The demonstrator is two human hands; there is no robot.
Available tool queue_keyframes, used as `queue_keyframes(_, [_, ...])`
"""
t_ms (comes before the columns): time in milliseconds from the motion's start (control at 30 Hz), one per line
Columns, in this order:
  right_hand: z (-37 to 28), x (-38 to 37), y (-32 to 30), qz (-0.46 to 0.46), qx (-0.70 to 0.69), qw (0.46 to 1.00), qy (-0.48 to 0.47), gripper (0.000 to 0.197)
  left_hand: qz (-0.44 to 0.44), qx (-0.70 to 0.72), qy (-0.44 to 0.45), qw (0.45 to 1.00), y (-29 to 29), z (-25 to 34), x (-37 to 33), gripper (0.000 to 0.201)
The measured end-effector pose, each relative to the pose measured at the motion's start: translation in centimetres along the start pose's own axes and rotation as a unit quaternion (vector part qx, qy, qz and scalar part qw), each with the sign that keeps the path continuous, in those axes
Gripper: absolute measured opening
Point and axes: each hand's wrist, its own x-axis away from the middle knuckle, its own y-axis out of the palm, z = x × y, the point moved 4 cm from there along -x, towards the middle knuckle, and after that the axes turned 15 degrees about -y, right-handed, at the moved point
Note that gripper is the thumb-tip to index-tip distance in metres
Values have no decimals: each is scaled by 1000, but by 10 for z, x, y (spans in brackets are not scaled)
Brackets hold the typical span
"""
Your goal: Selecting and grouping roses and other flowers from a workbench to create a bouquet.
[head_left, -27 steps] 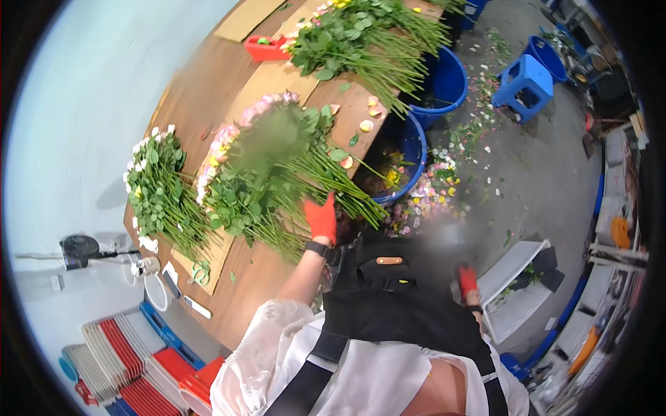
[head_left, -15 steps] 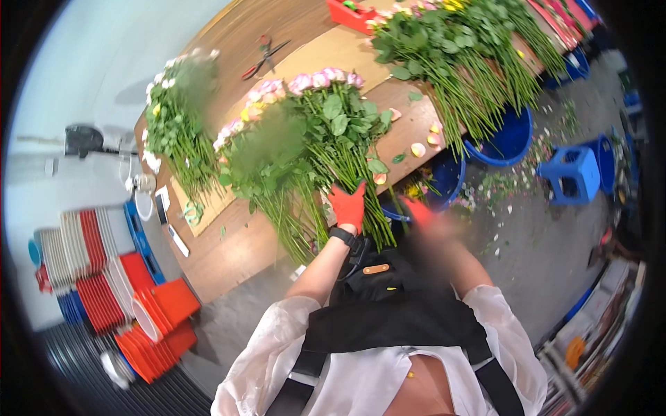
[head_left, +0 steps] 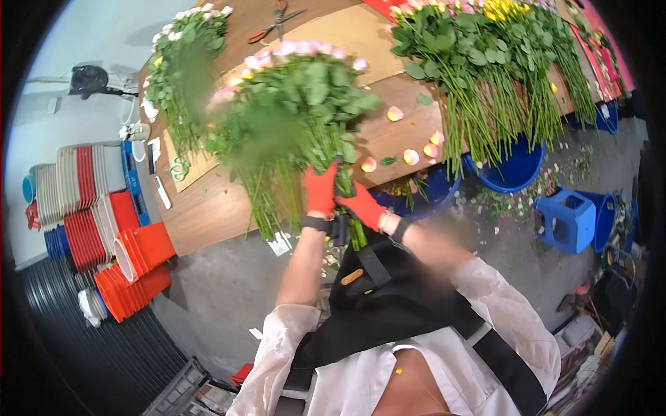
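My left hand [head_left: 322, 191], in a red glove with a black band at the wrist, is closed around the stems of a pink rose bunch [head_left: 326, 90] at the table's near edge. Close beside it, my right hand [head_left: 362, 206], also red-gloved, grips the same stems a little lower. Bundled together, the stem ends point down toward my black apron [head_left: 388, 291]. More leafy stems [head_left: 260, 197] lie just left of my left hand, partly blurred. Where one bunch ends and the other begins is hard to make out.
Rose bunches lie on the wooden table [head_left: 208, 225] at far left [head_left: 177, 90] and right [head_left: 485, 76]. Red-handled shears [head_left: 267, 31], green scissors [head_left: 180, 168] and loose petals [head_left: 411, 157] lie there too. Blue tubs [head_left: 513, 170], a blue stool [head_left: 565, 220] and stacked orange buckets [head_left: 135, 284] stand around.
My right hand has come in from the right and closed on the stems beside my left. The stems are now gathered tighter. My left hand has shifted slightly left in view.
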Motion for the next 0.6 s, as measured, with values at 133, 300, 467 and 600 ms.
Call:
queue_keyframes(133, [-10,-22,13,-72,66,995,-19,47,98,-81,56,990,-26,-2,-19,48])
queue_keyframes(300, [-64,-38,-15,-220,482,847,-37,60,178,-217,19,960,-46,-2,-25,53])
queue_keyframes(467, [-126,-63,-160,88,660,712,-222,72,209,-288,-26,934,-47,0,-20,66])
queue_keyframes(600, [-94,-86,-209,60,725,656,-201,75,331,-361,68,869,-36,-1,0,78])
